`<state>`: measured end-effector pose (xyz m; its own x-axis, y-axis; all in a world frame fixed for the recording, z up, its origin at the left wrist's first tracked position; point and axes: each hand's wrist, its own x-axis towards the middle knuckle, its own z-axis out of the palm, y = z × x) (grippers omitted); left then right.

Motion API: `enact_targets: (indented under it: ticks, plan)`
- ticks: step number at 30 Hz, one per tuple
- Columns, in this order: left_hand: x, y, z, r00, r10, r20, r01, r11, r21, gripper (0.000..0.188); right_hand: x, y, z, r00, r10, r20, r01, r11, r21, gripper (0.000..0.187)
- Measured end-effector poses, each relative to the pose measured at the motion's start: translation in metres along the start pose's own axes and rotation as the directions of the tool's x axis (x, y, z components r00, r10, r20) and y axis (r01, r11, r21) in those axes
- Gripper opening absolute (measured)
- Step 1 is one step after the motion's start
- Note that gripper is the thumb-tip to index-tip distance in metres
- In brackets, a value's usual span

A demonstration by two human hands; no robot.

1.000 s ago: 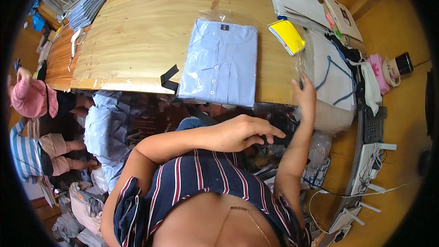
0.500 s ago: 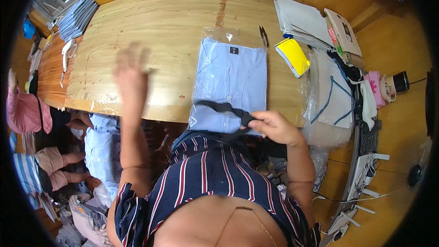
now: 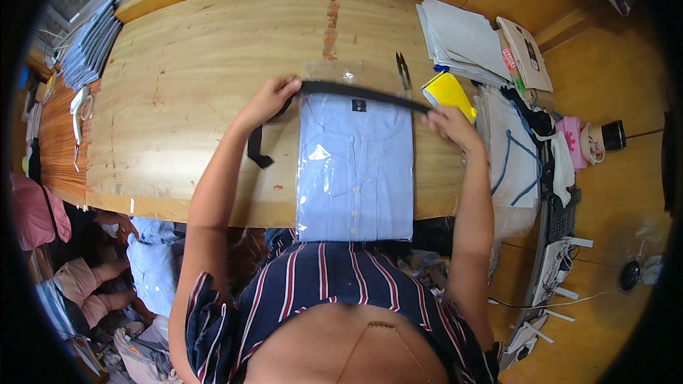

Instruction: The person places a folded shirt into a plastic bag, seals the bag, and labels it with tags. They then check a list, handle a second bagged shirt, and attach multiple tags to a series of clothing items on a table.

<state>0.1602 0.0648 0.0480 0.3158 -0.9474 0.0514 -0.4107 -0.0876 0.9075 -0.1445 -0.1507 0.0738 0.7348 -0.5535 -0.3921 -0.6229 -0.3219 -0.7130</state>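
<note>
A folded light-blue shirt (image 3: 327, 171) in a transparent plastic bag lies in front of me at the table's near edge, its lower end against my body. Across its collar end stretches a black fabric band (image 3: 363, 93). My left hand (image 3: 272, 101) is closed on the band at the shirt's upper left, and a loose tail of it hangs down onto the table. At the upper right my right hand (image 3: 454, 128) pinches the other end. Whether the band touches the bag, I cannot tell.
Black thread snips (image 3: 403, 71) lie beyond the shirt, beside a yellow packet (image 3: 449, 96). White sheets (image 3: 462, 35) are stacked at the far right. Several folded blue shirts (image 3: 91, 46) sit at the far left. Other people (image 3: 43, 220) are at the left edge.
My left hand has come right and taken hold of the band. My right hand has moved up and away, so the band now stretches across the collar end. The bagged shirt sits slightly nearer me.
</note>
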Motion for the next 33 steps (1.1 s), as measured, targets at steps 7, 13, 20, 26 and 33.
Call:
enact_targets:
  ticks: [7,13,20,26,33]
  plan:
    - [0.05,-0.044,0.03,0.977,-0.087,-0.195,0.135,0.958,0.252,0.026,0.087,0.015,0.046,0.963,-0.038,-0.267,0.141,0.915,0.379,0.02]
    - [0.017,-0.047,0.042,0.798,-0.525,0.296,0.558,0.456,-0.694,0.019,0.069,0.037,0.056,0.965,0.259,0.032,-0.177,0.56,0.809,0.02]
    - [-0.057,0.009,0.013,0.852,-0.436,0.29,0.329,0.877,0.351,0.016,-0.003,0.027,0.052,0.858,0.19,0.478,-0.295,0.943,0.154,0.016]
    - [-0.111,0.056,-0.001,0.616,-0.512,0.599,0.228,0.843,0.487,0.018,-0.047,0.031,0.053,0.774,0.2,0.601,-0.248,0.969,-0.003,0.024]
    - [-0.12,0.065,-0.022,0.778,0.02,0.628,0.008,0.999,-0.043,0.029,-0.077,0.048,0.034,0.863,0.118,0.492,-0.188,0.977,0.096,0.022]
